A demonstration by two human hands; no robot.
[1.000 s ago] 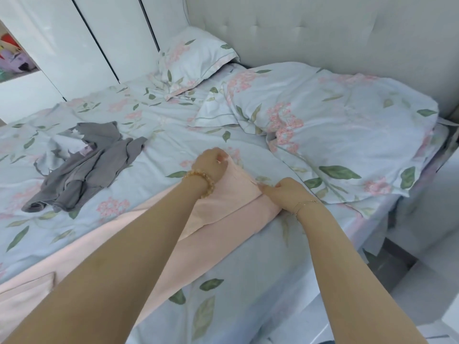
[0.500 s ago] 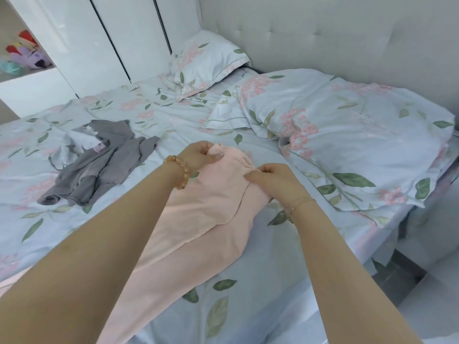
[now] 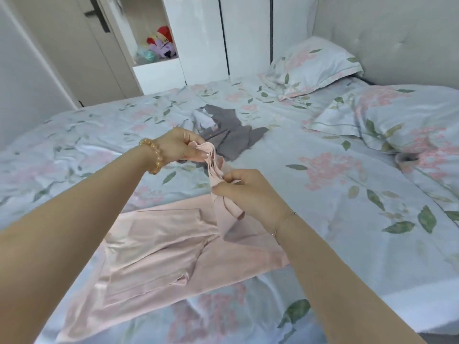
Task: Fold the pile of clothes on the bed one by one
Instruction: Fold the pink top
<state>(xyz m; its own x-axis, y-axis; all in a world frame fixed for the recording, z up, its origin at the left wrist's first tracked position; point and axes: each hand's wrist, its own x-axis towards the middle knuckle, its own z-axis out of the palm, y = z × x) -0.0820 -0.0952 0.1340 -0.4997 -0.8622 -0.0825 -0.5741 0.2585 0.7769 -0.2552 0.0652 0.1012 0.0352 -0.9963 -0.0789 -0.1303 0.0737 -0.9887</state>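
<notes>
The left hand (image 3: 179, 145) pinches the bunched top edge of the pink garment (image 3: 159, 254), raised off the bed (image 3: 323, 194). Just near and right of it, the right hand (image 3: 244, 192) curls round the same gathered fabric (both wrists wear bracelets). The rest of the garment lies spread flat nearer. Beyond the hands sits a crumpled grey garment (image 3: 231, 137); pillows (image 3: 315, 65) lie far right.

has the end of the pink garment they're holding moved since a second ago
Yes. Both hands, left hand and right hand, have lifted the pink garment end off the bed, toward the grey clothes.
</notes>
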